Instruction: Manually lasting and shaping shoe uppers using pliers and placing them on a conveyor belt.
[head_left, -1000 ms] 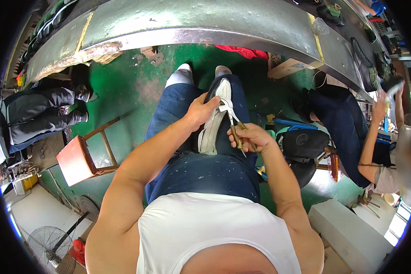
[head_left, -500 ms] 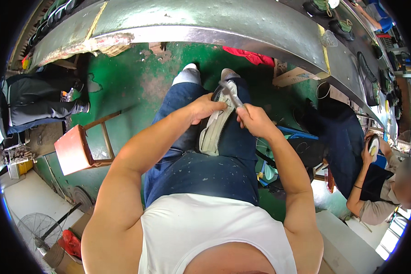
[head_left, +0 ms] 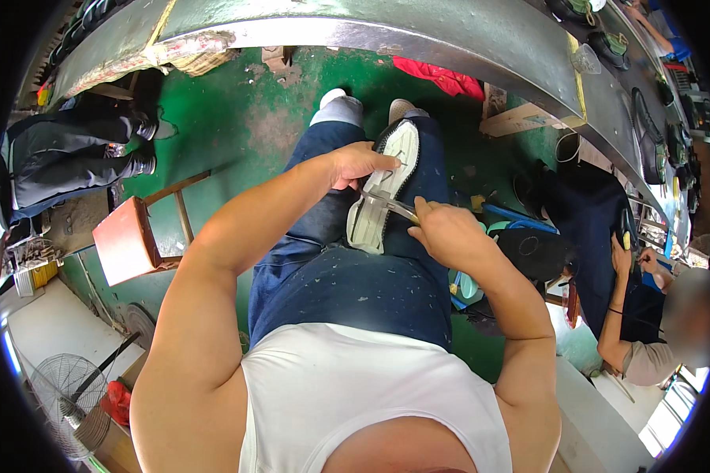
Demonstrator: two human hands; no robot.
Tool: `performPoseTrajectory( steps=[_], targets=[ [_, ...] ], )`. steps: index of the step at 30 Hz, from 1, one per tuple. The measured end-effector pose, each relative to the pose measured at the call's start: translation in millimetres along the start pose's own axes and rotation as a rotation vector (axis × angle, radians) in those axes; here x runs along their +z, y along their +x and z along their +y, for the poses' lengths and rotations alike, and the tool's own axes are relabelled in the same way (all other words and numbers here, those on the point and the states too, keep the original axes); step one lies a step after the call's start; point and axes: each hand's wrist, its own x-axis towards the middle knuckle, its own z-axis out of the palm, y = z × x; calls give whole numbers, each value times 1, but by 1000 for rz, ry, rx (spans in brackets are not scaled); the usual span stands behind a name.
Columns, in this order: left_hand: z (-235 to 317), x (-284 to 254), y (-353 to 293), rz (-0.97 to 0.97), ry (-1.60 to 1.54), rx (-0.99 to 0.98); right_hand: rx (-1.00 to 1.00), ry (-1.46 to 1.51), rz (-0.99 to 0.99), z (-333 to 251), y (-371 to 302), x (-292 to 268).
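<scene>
An upturned shoe (head_left: 403,144) lies lengthwise on my thighs, its pale underside facing up and a dark, stitched-looking edge around it. My left hand (head_left: 358,165) grips the shoe's left side near the middle, thumb laid over the underside. A thin dark strand or loop shows beside that thumb. Closed around the handle end of a steel hand tool that looks like pincers (head_left: 390,204), my right hand (head_left: 446,230) is at the shoe's right side. The tool's head reaches across the underside toward the left edge, below my left hand. Whether its jaws are closed is unclear.
A long metal-topped bench (head_left: 355,49) curves across the far side, with dark shoes (head_left: 645,142) at its right. A reddish stool (head_left: 126,240) stands left, near another person's legs. A fan (head_left: 69,402) is lower left. A co-worker (head_left: 647,323) sits at right; red cloth (head_left: 440,76) lies under the bench.
The tool in my right hand has come down from the upper part of the shoe to its middle, now lying across it. My left hand has stayed on the shoe's left side.
</scene>
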Motion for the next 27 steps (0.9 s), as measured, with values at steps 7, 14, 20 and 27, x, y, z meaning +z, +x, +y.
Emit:
performPoseTrajectory(
  steps=[7,14,20,27],
  targets=[
    [-10,-15,0,-42,-59,93,171,170,9,14,-8,38],
    [-40,2,-21,-182,-180,329,361,415,-120,16,-24,24],
    [-53,23,-7,127,-69,376,196,-14,98,-9,-51,45],
    [-80,33,-11,346,564,667,375,679,-317,35,-52,44]
  ],
)
